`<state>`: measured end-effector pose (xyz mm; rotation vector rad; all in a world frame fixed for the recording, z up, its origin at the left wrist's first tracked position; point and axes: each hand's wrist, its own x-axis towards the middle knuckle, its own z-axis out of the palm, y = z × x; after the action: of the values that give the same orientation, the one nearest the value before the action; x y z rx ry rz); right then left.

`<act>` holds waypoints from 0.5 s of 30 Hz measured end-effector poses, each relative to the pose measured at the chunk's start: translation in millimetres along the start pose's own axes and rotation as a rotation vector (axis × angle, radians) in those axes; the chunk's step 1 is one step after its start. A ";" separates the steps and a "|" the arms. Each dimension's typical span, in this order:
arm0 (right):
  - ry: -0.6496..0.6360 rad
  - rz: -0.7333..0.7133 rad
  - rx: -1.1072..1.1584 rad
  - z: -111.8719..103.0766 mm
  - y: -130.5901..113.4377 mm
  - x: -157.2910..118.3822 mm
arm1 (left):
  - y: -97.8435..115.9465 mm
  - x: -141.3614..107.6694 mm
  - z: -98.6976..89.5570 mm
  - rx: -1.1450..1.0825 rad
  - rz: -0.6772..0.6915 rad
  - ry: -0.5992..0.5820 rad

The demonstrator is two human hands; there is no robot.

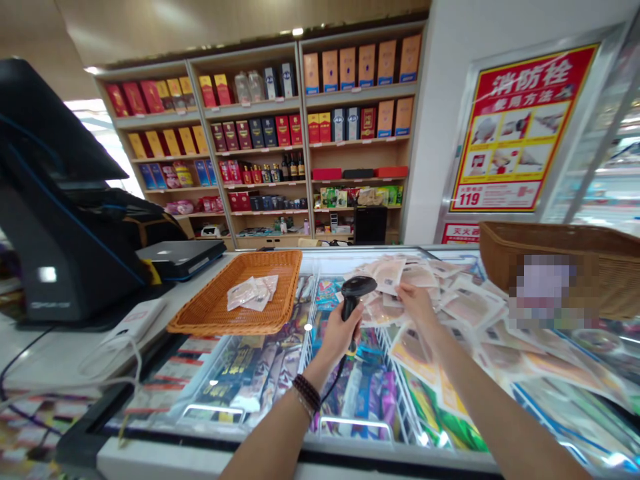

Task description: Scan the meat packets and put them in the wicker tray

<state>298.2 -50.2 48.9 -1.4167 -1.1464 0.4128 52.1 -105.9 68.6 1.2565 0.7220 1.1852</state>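
While the near edge of the glass-topped worktop [165, 460] is running along six o'clock from the scanner, taken as clock centre, a dark beaded bracelet [306, 393] is circling the left wrist at seven.

Left grip [342, 331]: wrapping the handle of a black handheld scanner [359, 287], fingers curled round it; whether the trigger is being pressed, cannot tell.

Right grip [416, 303]: narrow, thumb and fingertip pinching the edge of one flat, pale-edged packet [389, 275], which is lying between two and three o'clock, just beside the scanner head.

Step in hand, by judgement: presenting a packet's label to the scanner. Next move, by judgement: calling for a steady aim, with the label facing the scanner and uncovered by fingers.

Loose pile of similar packets [473, 300]: spreading across three o'clock.

Orange wicker basket [187, 320]: sitting at nine, holding a few small packets.

Brown basket [617, 267]: standing at three, beyond the pile.

Shelving [357, 157]: displaying boxes and bottles from ten to one.

Red-and-yellow poster [523, 127]: hanging at two.
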 end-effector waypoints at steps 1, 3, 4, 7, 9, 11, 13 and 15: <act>0.005 0.010 0.004 1.0 -0.4 -0.8 | 0.7 -0.8 0.8 -0.002 -0.001 -0.012; 0.010 0.016 -0.007 2.8 -1.1 -2.5 | 1.0 -1.8 1.7 -0.009 -0.007 -0.041; 0.012 0.013 -0.018 3.2 -1.2 -3.1 | 0.8 -2.2 1.9 -0.013 -0.011 -0.054; 0.022 -0.010 -0.041 2.9 -1.2 -4.5 | -0.1 -3.1 1.8 -0.020 -0.028 -0.090; 0.027 -0.034 -0.058 2.4 -1.1 -5.1 | -0.4 -3.7 1.6 -0.020 -0.035 -0.104; 0.027 -0.060 -0.080 2.3 -1.2 -5.7 | -0.6 -4.1 1.3 -0.022 -0.040 -0.111; 0.026 -0.079 -0.094 2.4 -1.3 -6.2 | -1.0 -4.2 0.9 -0.025 -0.043 -0.112; 0.025 -0.087 -0.097 2.6 -1.0 -6.4 | -1.8 -4.0 0.4 -0.029 -0.046 -0.116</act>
<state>292.8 -54.2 46.9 -1.4458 -1.2167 0.2813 51.8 -109.6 66.3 1.2676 0.6428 1.0723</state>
